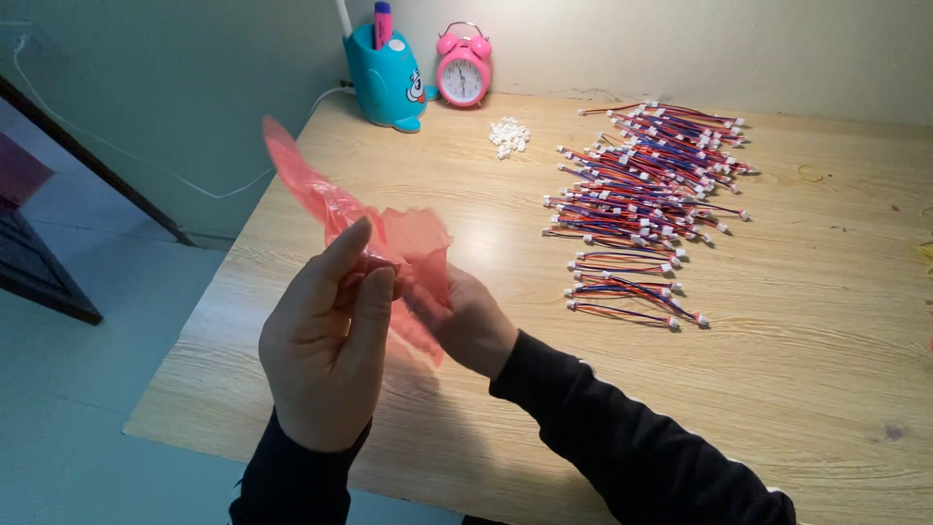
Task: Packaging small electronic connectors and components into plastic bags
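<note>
Both hands hold a thin pink plastic bag (413, 238) above the near left part of a wooden table (797, 321). My left hand (326, 350) pinches the bag's crumpled middle between thumb and fingers, its back toward the camera. My right hand (471, 321) grips the bag from the other side, partly hidden behind the plastic. One end of the bag (292, 165) sticks up and to the left. Both arms wear dark sleeves.
Several short red and blue wire leads with white plugs (646, 185) lie in rows on the table's middle right. A small heap of white connectors (508, 136) lies behind them. A blue cartoon pen holder (387, 78) and a pink alarm clock (464, 70) stand at the far edge by the wall.
</note>
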